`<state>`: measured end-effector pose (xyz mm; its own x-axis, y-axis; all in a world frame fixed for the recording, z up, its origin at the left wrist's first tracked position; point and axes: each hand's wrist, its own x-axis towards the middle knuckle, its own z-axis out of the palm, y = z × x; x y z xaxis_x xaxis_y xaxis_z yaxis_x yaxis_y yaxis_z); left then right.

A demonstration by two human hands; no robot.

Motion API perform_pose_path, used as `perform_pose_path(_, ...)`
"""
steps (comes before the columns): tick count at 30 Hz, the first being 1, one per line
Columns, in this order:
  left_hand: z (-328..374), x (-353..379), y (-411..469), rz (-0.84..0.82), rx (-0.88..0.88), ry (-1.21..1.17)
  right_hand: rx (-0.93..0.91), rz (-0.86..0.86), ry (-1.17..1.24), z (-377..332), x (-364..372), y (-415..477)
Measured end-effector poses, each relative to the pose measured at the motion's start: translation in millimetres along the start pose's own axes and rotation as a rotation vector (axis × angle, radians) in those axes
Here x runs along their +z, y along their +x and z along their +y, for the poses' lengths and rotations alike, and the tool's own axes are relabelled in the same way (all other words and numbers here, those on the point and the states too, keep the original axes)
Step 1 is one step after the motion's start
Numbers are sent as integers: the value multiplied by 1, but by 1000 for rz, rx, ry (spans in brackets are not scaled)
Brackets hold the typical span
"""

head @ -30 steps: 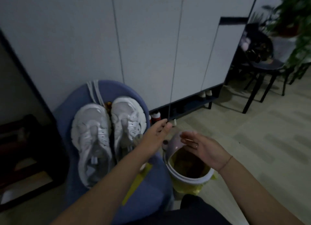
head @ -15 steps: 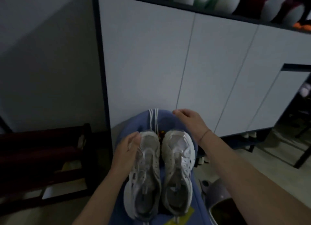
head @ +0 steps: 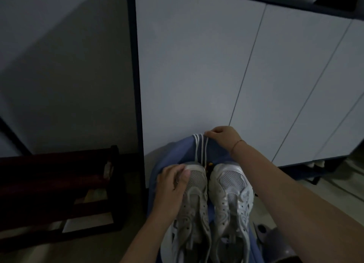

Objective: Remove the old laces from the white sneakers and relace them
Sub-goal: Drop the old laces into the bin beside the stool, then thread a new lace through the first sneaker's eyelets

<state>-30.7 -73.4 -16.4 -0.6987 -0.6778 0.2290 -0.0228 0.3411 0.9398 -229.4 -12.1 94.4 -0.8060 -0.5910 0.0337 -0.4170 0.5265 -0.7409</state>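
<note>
At the left, the left hand (head: 173,186) is gripping the toe of the left sneaker (head: 194,201), its fingers (head: 186,173) curling over the toe cap. Both shoes are lying side by side, toes pointing away, on a blue seat (head: 177,150). The eyelets on the left sneaker and the right sneaker (head: 230,195) are looking bare, so unlacing is probably done. Loose white laces (head: 199,146) are trailing from the seat's far edge, where the right hand (head: 224,136) is pinching them between narrowed fingers. Whether these are old or new, I cannot tell; relacing is not yet begun.
</note>
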Motion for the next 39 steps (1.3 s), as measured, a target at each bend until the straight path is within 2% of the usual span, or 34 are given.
perform_pose_path(5,3,1,0,-14,-13,40,12,44,74,0,-3,-2)
perform_pose_path(11,0,3,-2,-20,25,145,108,102,608,-26,-39,-4)
perform_pose_path(18,8,4,-3,-1,36,271,-78,97,1022,-91,-113,-14)
perform_pose_path(25,18,7,-2,-24,-34,322,-299,-84,1239,-145,-187,-40)
perform_pose_path(31,19,3,-3,5,-123,55,-415,-99,1400,-188,-235,-80)
perform_pose_path(35,43,1,-11,-47,-223,-81,-518,-88,1379,-209,-263,-104)
perform_pose_path(39,79,2,-13,-113,-141,-134,-534,-78,1434,-220,-273,-125)
